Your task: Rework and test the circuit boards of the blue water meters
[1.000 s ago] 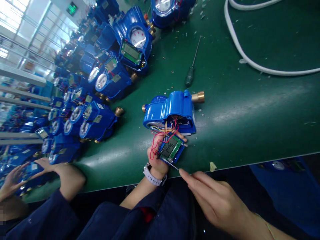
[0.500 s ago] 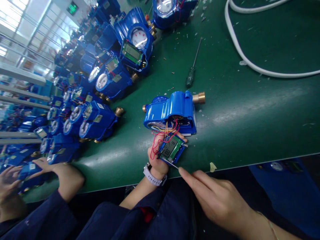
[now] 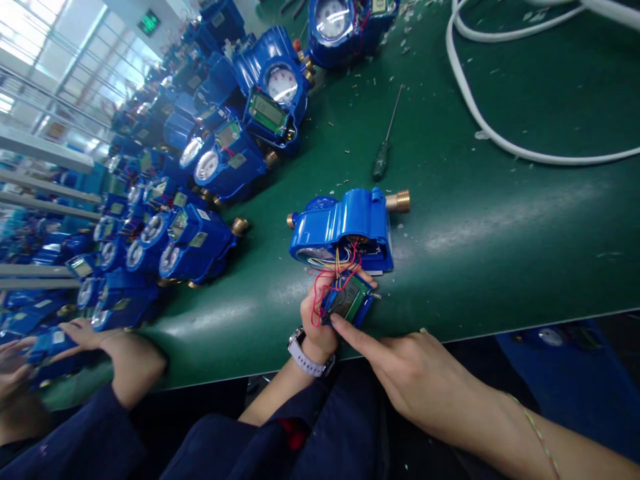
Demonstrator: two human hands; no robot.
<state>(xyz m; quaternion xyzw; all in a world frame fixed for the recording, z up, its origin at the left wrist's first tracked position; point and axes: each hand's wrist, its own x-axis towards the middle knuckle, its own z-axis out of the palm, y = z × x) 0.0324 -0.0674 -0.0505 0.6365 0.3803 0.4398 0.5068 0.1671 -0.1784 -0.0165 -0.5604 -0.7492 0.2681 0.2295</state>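
Note:
My left hand (image 3: 315, 310), with a watch on its wrist, holds a small circuit board with a display (image 3: 353, 297) from below and beside. Red, yellow and white wires (image 3: 337, 261) run from the board into the open housing of a blue meter (image 3: 343, 223) with brass pipe ends. The meter lies on the green table just beyond my left hand. My right hand (image 3: 415, 373) reaches in from the right, its index fingertip at the board's near left corner. Its other fingers are curled under, and what they hold is hidden.
Many blue meters (image 3: 197, 240) stand in rows along the left. A screwdriver (image 3: 383, 157) lies behind the wired meter, with tiny screws nearby. A white cable (image 3: 480, 123) loops at the far right. A co-worker's hand (image 3: 83, 333) works at the lower left.
My right hand has moved left and slightly up, its index fingertip now at the board. The thin metal piece seen between fingertip and board is no longer visible. The view has shifted slightly.

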